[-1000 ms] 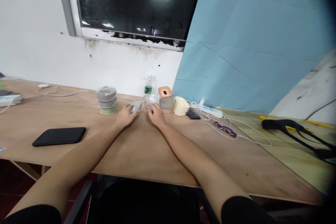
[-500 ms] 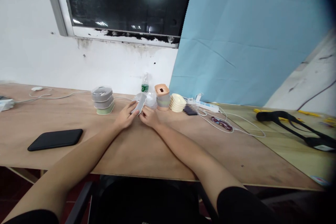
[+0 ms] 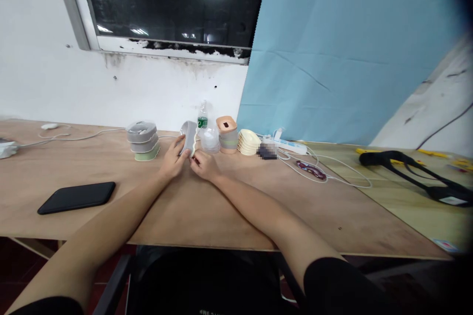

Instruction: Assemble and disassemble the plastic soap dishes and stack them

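Note:
My left hand (image 3: 173, 158) is wrapped round a small grey plastic container (image 3: 190, 135), tilted on its side with a wavy cream edge facing right. At its lower edge my right hand (image 3: 205, 164) is closed, fingertips pinched against the rim. Just behind the hands are a clear plastic piece (image 3: 210, 141) and a bottle with a green label (image 3: 202, 117). To the left stands a stack of grey and green containers (image 3: 142, 139) under a clear lid. Right of the clear piece are a peach-topped container stack (image 3: 227, 138) and several nested cream pieces (image 3: 249, 142).
A black phone (image 3: 77, 197) lies at the left front of the wooden table (image 3: 207, 221). White cables run to a power strip (image 3: 290, 146), near a dark red patterned object (image 3: 311, 170). A black strap-like frame (image 3: 414, 177) lies at far right.
The grey container has turned so its rounded side and cream edge show more. Both hands have shifted slightly left with it. The view has moved slightly too.

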Demonstrator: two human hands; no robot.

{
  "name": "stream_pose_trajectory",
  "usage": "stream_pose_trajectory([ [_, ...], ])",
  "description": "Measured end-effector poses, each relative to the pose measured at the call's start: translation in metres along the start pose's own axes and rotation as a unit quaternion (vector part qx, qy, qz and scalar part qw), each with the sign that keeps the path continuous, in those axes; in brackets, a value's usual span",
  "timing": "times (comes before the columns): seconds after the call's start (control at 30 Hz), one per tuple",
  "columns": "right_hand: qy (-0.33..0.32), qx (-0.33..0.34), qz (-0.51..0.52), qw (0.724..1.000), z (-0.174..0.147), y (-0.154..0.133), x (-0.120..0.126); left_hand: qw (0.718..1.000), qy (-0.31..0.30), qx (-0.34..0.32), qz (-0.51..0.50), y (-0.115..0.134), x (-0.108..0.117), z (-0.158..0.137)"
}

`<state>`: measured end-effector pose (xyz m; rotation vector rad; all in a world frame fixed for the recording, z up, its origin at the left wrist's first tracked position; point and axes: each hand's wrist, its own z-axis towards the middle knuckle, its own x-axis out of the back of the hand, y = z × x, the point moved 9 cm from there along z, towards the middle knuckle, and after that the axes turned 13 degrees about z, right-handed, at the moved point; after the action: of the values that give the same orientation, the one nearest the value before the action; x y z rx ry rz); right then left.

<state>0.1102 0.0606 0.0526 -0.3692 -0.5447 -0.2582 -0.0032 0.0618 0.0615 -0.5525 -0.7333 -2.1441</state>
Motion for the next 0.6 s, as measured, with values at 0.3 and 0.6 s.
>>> stream_pose_trajectory([
  [0.3, 0.104, -0.017, 0.024, 0.994, 0.005, 0.017, 0.037, 0.994, 0.098, 0.04, 0.017, -0.018, 0.021, 0.002],
  [0.6, 0.3, -0.105, 0.006, 0.948, 0.006, 0.086, 0.135, 0.999, 0.021, -0.014, 0.038, 0.004, 0.007, -0.003],
])
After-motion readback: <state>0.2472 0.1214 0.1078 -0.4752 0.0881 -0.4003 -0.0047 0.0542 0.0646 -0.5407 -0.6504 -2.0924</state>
